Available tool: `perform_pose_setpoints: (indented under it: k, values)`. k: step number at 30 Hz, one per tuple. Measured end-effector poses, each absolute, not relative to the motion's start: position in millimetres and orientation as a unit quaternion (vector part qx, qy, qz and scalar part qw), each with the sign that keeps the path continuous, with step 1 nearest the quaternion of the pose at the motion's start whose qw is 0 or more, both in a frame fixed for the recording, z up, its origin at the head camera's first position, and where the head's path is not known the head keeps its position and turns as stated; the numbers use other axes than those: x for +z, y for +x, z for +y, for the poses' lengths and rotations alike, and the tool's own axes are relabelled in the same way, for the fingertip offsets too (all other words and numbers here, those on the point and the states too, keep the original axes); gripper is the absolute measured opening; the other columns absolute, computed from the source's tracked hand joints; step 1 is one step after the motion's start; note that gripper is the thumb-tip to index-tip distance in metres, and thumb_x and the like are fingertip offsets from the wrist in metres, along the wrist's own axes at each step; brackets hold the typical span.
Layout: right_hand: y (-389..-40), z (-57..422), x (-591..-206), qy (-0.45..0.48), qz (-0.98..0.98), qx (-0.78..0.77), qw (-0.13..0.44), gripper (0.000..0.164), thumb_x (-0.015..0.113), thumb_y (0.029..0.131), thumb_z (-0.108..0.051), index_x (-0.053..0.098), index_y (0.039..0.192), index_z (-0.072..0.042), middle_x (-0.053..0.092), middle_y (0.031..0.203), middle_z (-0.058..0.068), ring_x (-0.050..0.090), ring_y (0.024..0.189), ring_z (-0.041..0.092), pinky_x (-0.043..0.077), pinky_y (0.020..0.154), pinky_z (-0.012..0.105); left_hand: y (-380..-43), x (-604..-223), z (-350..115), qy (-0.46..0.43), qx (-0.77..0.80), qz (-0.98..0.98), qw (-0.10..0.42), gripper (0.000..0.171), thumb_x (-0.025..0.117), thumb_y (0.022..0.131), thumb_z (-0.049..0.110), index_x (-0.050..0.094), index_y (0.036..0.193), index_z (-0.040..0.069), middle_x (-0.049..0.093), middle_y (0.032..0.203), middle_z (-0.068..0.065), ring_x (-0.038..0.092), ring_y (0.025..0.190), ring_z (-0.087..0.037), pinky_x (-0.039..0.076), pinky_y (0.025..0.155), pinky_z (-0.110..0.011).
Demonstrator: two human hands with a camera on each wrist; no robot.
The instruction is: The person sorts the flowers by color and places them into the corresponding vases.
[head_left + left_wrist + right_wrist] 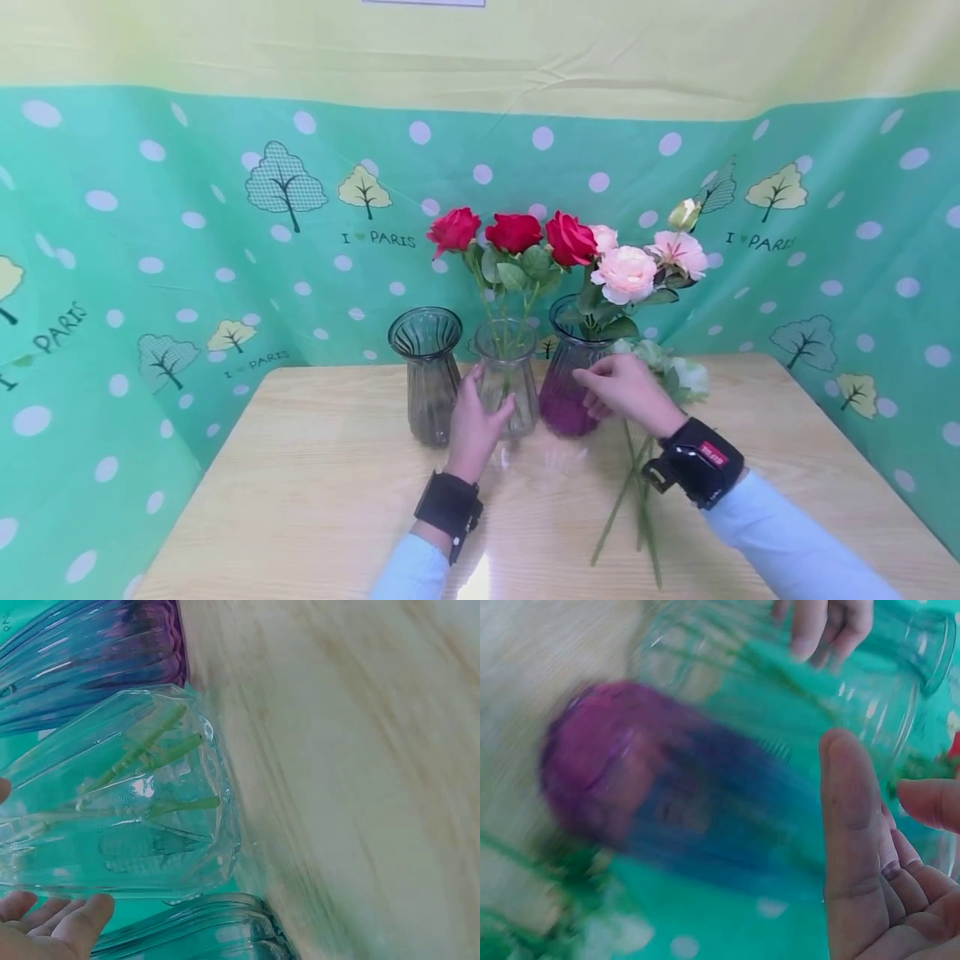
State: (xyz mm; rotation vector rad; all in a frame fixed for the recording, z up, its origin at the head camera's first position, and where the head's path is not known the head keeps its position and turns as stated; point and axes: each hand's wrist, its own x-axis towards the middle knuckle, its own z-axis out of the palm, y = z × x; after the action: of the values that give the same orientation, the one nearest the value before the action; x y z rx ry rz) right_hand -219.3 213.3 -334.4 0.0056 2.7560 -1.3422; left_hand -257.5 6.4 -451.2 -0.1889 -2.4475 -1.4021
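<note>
A clear glass vase point(527, 398) stands in the middle of a row, holding several-leaved red roses point(513, 233); their cut stem ends point(180, 750) show inside it in the left wrist view. My left hand point(476, 429) holds this vase, thumb across its front and fingers along its left side. Right of it is a blue and purple vase point(564, 404) with pink flowers point(626, 273). Beside that vase is my right hand point(630, 392), with nothing in its grasp; in the right wrist view its index finger point(851, 810) is straight and the thumb stands apart.
A grey-tinted vase point(429, 400) without flowers stands to the left of the clear one. Pale flowers point(690, 379) lie on the wooden table point(300, 500) at the right, partly behind my right hand, their stems point(618, 508) pointing towards me. A spotted green cloth point(360, 325) hangs behind.
</note>
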Motion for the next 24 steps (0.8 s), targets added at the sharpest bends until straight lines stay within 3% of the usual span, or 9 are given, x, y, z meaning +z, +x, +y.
perform_pose_setpoints:
  k: [8,17,24]
  values:
    - [-212,271,-356,0.037,0.903,-0.427,0.036,0.039,0.053,0.094,-0.027,0.062,0.094,0.011,0.067,0.074,0.015,0.066,0.061,0.019,0.06,0.06,0.034,-253,-448,-4,-0.061,-0.514,-0.847,0.122,0.077,0.067,0.084,0.034,0.027,0.145,0.008,0.041,0.144,-0.015,0.051,0.122,-0.035,0.043,0.103,-0.049]
    - [-207,308,-387,0.088,0.892,-0.44,0.051,0.036,0.051,0.094,-0.019,0.058,0.099,0.016,0.066,0.077,0.018,0.065,0.063,0.016,0.06,0.063,0.033,-231,-434,-23,-0.081,-0.512,-0.841,0.157,0.064,0.066,0.086,0.033,0.039,0.138,0.007,0.05,0.135,-0.016,0.051,0.122,-0.032,0.046,0.1,-0.048]
    - [-216,319,-410,0.092,0.896,-0.432,0.045,0.036,0.05,0.094,-0.013,0.056,0.103,0.021,0.066,0.074,0.017,0.065,0.06,0.017,0.06,0.059,0.032,-217,-427,-43,-0.057,-0.52,-0.83,0.196,0.055,0.065,0.087,0.031,0.044,0.133,0.01,0.058,0.122,-0.01,0.058,0.111,-0.027,0.052,0.093,-0.043]
